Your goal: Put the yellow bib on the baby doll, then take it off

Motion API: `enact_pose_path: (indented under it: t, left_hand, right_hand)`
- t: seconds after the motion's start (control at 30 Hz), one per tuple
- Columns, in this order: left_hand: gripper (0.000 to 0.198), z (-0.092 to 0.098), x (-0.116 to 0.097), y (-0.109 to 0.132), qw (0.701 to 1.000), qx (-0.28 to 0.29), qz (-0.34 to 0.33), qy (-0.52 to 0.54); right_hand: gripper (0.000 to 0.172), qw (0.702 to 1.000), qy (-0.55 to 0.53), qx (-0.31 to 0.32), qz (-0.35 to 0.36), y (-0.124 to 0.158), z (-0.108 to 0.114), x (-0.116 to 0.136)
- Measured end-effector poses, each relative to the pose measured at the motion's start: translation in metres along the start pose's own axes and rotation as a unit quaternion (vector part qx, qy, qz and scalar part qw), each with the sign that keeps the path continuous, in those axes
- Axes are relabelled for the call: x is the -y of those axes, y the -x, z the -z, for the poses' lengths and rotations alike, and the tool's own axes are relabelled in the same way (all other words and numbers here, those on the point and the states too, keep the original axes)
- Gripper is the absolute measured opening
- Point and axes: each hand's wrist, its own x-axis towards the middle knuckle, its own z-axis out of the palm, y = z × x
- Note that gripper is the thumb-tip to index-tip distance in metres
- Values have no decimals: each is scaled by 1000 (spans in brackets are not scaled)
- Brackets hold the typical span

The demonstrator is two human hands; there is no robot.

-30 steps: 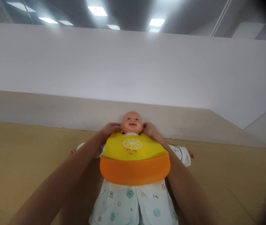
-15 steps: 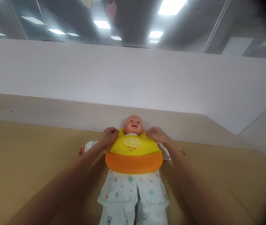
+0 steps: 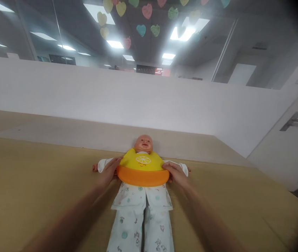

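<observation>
A yellow-and-orange bib (image 3: pixel 143 163) sits on the chest of a doll (image 3: pixel 143 144) lying on a tan board (image 3: pixel 33 185). The left hand (image 3: pixel 108 172) and right hand (image 3: pixel 175 173) lie open, fingers spread, at its orange edge. Settling it seems in hand; smoothing it flat looks next.

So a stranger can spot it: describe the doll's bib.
On the tan surface, a baby doll lies on its back. The bib sits on its chest between the person's left hand and right hand. Its yellow and orange set it apart from the pale pajamas.
</observation>
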Motion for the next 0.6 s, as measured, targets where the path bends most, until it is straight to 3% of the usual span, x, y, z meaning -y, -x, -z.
enact_pose_path:
  t: [0.2, 0.37, 0.6]
  left_hand:
    - [44, 2, 20, 9, 998, -14, -52, 23]
    - [45, 7, 38, 10, 996, 31, -60, 53]
    - [59, -2, 25, 31, 997, 24, -41, 54]
  right_hand:
    - [40, 998, -56, 23, 27, 11, -1, -18]
    - [42, 998, -54, 5, 42, 13, -1, -30]
    - [36, 995, -31, -43, 86, 17, -3, -42]
